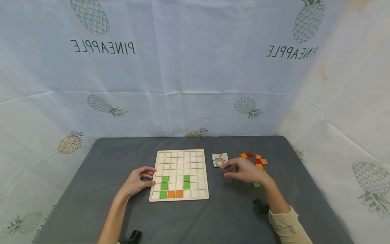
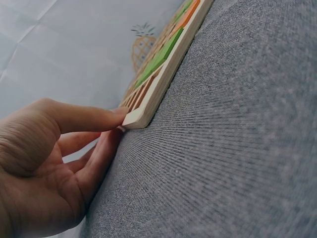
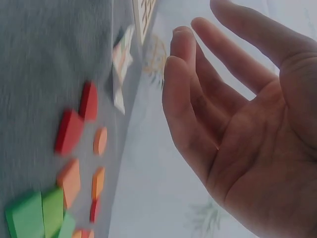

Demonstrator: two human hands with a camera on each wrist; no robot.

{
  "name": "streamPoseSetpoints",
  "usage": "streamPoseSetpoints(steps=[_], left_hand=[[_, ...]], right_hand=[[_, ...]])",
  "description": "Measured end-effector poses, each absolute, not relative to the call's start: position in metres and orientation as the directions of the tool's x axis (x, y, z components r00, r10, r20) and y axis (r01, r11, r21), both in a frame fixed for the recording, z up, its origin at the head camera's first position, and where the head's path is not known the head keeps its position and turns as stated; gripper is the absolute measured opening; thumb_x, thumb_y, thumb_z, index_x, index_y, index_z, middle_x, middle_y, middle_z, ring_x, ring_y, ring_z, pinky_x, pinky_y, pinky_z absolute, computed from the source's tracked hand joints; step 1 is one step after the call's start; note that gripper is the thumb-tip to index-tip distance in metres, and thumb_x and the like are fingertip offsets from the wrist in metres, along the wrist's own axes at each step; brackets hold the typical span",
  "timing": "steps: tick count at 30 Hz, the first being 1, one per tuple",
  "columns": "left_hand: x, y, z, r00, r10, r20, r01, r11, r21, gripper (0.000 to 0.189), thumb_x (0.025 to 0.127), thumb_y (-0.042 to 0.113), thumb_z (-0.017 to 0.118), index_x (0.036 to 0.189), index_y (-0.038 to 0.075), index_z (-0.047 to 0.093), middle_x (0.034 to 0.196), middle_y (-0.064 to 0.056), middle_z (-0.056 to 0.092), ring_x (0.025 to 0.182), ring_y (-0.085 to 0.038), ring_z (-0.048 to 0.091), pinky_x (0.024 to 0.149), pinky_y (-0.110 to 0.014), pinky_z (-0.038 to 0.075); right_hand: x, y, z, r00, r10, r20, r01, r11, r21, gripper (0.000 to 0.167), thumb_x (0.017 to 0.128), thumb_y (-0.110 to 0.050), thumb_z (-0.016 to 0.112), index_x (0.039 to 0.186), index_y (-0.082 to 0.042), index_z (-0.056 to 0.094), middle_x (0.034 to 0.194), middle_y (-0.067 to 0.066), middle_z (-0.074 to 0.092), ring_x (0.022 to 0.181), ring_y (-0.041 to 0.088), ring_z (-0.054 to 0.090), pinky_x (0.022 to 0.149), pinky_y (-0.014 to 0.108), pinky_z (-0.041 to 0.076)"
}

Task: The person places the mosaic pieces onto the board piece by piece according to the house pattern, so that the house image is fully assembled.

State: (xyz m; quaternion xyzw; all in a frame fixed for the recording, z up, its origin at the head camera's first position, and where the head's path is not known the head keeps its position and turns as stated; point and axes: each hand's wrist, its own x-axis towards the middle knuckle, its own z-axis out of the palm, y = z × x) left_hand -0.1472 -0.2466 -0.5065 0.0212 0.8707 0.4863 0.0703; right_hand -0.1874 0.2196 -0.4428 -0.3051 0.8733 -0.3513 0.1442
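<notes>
A pale wooden grid board (image 1: pixel 181 166) lies on the grey table. Green tiles (image 1: pixel 164 186) form a column of three on its left. Two more green tiles (image 1: pixel 187 185) stand further right, and two orange tiles (image 1: pixel 175 194) lie along the bottom row. My left hand (image 1: pixel 138 181) touches the board's left edge with its thumb and fingertips; in the left wrist view the thumb (image 2: pixel 94 119) lies at the board's corner. Above the table, my right hand (image 1: pixel 245 170) hovers by a small pattern card (image 1: pixel 219 158), fingers loosely bent and holding nothing in the right wrist view.
Loose red, orange and green tiles lie right of the card, among them a red tile (image 3: pixel 69 131) and a green tile (image 3: pixel 25 218). My right hand partly hides them in the head view. A pineapple-printed cloth (image 1: pixel 182 67) hangs behind the table (image 1: pixel 195 223).
</notes>
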Motion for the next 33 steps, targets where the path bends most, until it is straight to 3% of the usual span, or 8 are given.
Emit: streamPoseSetpoints(steps=[4, 9, 14, 21, 25, 33], left_hand=[[-0.147, -0.246, -0.507, -0.989, 0.105, -0.103, -0.033, 0.527, 0.849, 0.055, 0.086, 0.004, 0.089, 0.136, -0.004, 0.067, 0.124, -0.02, 0.071, 0.105, -0.022, 0.068, 0.083, -0.023, 0.055], [-0.147, -0.246, -0.507, -0.99, 0.102, -0.102, -0.033, 0.526, 0.85, 0.056, 0.086, 0.003, 0.089, 0.136, -0.005, 0.067, 0.124, -0.02, 0.071, 0.105, -0.022, 0.068, 0.083, -0.022, 0.055], [-0.147, -0.246, -0.506, -0.99, 0.103, -0.101, -0.032, 0.521, 0.853, 0.056, 0.085, 0.003, 0.089, 0.136, -0.005, 0.067, 0.123, -0.02, 0.07, 0.105, -0.022, 0.068, 0.083, -0.022, 0.055], [-0.147, -0.245, -0.504, -0.99, 0.105, -0.097, -0.028, 0.525, 0.851, 0.056, 0.086, 0.004, 0.089, 0.136, -0.005, 0.067, 0.123, -0.02, 0.07, 0.105, -0.022, 0.069, 0.082, -0.023, 0.055], [-0.147, -0.246, -0.505, -0.99, 0.101, -0.101, -0.034, 0.523, 0.852, 0.055, 0.085, 0.003, 0.089, 0.136, -0.005, 0.067, 0.123, -0.02, 0.07, 0.105, -0.022, 0.069, 0.083, -0.023, 0.055], [-0.147, -0.246, -0.505, -0.99, 0.096, -0.108, -0.042, 0.524, 0.851, 0.055, 0.085, 0.003, 0.089, 0.135, -0.005, 0.067, 0.122, -0.02, 0.071, 0.104, -0.021, 0.068, 0.083, -0.022, 0.055]], right_hand=[[-0.186, 0.24, -0.439, -0.805, -0.592, -0.047, -0.386, 0.582, -0.716, 0.034, 0.1, -0.025, 0.079, 0.126, -0.003, 0.076, 0.11, 0.008, 0.079, 0.076, 0.008, 0.065, 0.066, 0.026, 0.054], [-0.188, 0.265, -0.434, -0.837, -0.545, -0.051, -0.338, 0.588, -0.735, 0.037, 0.101, -0.022, 0.078, 0.13, 0.0, 0.074, 0.119, 0.017, 0.079, 0.078, 0.017, 0.071, 0.068, 0.027, 0.056], [-0.189, 0.29, -0.43, -0.867, -0.497, -0.047, -0.303, 0.599, -0.741, 0.036, 0.103, -0.021, 0.076, 0.131, 0.001, 0.073, 0.115, 0.016, 0.078, 0.074, 0.016, 0.07, 0.062, 0.028, 0.054], [-0.191, 0.319, -0.432, -0.899, -0.437, -0.02, -0.291, 0.631, -0.719, 0.037, 0.103, -0.022, 0.077, 0.132, 0.0, 0.074, 0.133, 0.026, 0.073, 0.084, 0.023, 0.073, 0.066, 0.029, 0.056], [-0.192, 0.33, -0.435, -0.908, -0.416, -0.045, -0.257, 0.64, -0.724, 0.038, 0.103, -0.023, 0.076, 0.133, 0.001, 0.072, 0.138, 0.027, 0.07, 0.088, 0.024, 0.075, 0.071, 0.033, 0.061], [-0.195, 0.345, -0.449, -0.896, -0.435, -0.088, -0.227, 0.621, -0.751, 0.034, 0.106, -0.015, 0.071, 0.134, 0.004, 0.07, 0.13, 0.027, 0.071, 0.091, 0.019, 0.077, 0.07, 0.034, 0.063]])
